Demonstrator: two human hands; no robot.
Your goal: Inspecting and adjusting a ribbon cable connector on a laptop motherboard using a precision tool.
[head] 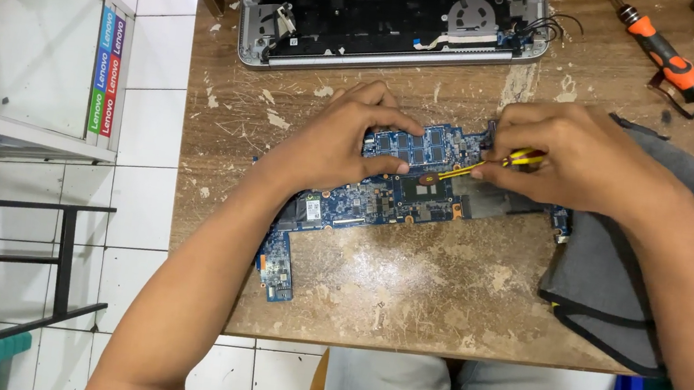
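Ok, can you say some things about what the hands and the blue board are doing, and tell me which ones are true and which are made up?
1. The left hand rests on the blue circuit board. True.
2. The right hand holds a hammer. False: it holds a thin yellow tool whose tip points at the board.
3. The opened laptop shell lies at the far side of the table, beyond the board. True.
4. The orange-handled screwdriver is in the left hand. False: it lies on the wooden table at the far right, in no hand.
5. The grey cloth covers the whole board. False: it lies at the board's right end, under the right forearm.
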